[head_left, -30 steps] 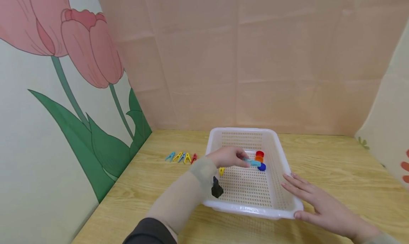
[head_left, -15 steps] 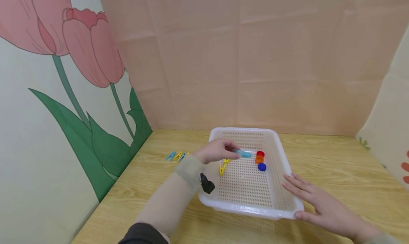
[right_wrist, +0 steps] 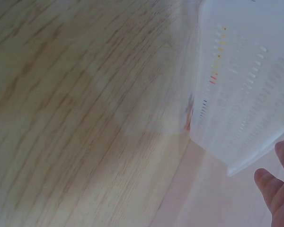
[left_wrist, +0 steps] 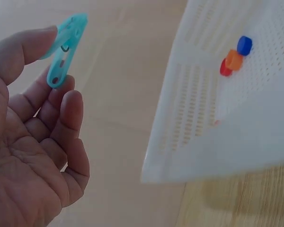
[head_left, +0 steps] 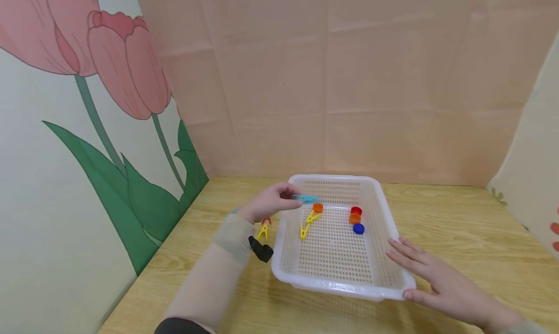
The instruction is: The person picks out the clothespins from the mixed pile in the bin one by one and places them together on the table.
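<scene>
My left hand (head_left: 270,201) pinches a light blue clothespin (head_left: 307,198) between thumb and fingers, over the back left rim of a white plastic basket (head_left: 336,286). The left wrist view shows the clothespin (left_wrist: 66,52) held near its top. Two yellow clothespins (head_left: 304,232) lie inside along the basket's left, with an orange cap (head_left: 318,208) behind them. Red (head_left: 356,210), orange (head_left: 355,219) and blue (head_left: 358,228) bottle caps form a row inside on the right. Fingers fairly straight, my right hand (head_left: 441,280) rests at the basket's right front rim.
Left of the basket, a yellow clothespin (head_left: 263,232) and a red clothespin (head_left: 267,220) lie on the wooden table (head_left: 463,227); my left forearm and hand cover others there. A pinkish cloth backdrop (head_left: 371,91) rises behind the table, and a tulip-printed panel (head_left: 78,193) stands at the left.
My left hand has moved left and back with the light blue clothespin, from over the basket's middle to its left rim, uncovering the yellow clothespins and orange cap. The right hand stays put.
</scene>
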{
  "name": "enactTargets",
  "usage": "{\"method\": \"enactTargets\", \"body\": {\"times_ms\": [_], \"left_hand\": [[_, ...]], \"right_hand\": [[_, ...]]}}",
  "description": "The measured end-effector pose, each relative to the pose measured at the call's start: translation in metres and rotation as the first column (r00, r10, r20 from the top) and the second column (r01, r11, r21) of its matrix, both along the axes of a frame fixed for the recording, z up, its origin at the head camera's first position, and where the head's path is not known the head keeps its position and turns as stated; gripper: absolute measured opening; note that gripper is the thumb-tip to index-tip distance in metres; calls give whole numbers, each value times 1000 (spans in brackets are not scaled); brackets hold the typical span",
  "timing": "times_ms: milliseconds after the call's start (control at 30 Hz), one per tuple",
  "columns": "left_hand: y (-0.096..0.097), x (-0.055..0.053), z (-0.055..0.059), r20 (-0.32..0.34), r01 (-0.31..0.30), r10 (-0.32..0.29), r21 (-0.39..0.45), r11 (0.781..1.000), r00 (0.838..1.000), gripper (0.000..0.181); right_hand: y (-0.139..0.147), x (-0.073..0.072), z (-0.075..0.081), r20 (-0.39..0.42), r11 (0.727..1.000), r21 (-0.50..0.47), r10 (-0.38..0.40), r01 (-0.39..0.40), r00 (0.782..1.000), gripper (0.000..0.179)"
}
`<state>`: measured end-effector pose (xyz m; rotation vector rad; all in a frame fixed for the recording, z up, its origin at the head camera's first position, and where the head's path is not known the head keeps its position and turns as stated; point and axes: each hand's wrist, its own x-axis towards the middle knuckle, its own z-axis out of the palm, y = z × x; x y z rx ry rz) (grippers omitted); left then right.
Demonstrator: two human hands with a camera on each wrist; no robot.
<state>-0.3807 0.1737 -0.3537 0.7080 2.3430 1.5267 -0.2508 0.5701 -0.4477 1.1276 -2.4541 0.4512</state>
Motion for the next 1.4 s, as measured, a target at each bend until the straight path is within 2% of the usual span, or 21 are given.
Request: {"method": "enactTargets", "body": {"times_ms": [233, 367, 633, 900, 1033, 1167, 1400], "left_hand": [[-33, 2, -4, 0, -107, 107, 1, 994, 994, 30], [-54, 4, -11, 10, -162, 162, 35, 986, 987, 31], [-89, 7, -39, 53, -250, 245, 106, 963, 968, 34], [-107, 8, -72, 91, -337, 328, 129, 932, 940, 31], [-111, 7, -88, 85, -401, 394, 91, 912, 915, 28], [-112, 6, -103, 57, -481, 480, 12, 877, 876, 30], [-110, 4, -123, 17, -564, 565, -45, 825, 825, 36]], "right_hand": [[-2, 3, 3, 18, 1000, 22, -16, 15, 1000, 81], [-3, 5, 5, 18, 999, 28, -22, 22, 1000, 81], [-5, 9, 10, 13, 999, 37, -28, 28, 1000, 80], [-6, 10, 10, 12, 999, 41, -32, 32, 999, 81], [-6, 10, 10, 14, 999, 42, -32, 32, 999, 80], [-5, 10, 10, 15, 999, 42, -34, 34, 999, 80], [-6, 10, 10, 19, 999, 40, -30, 29, 999, 80]]}}
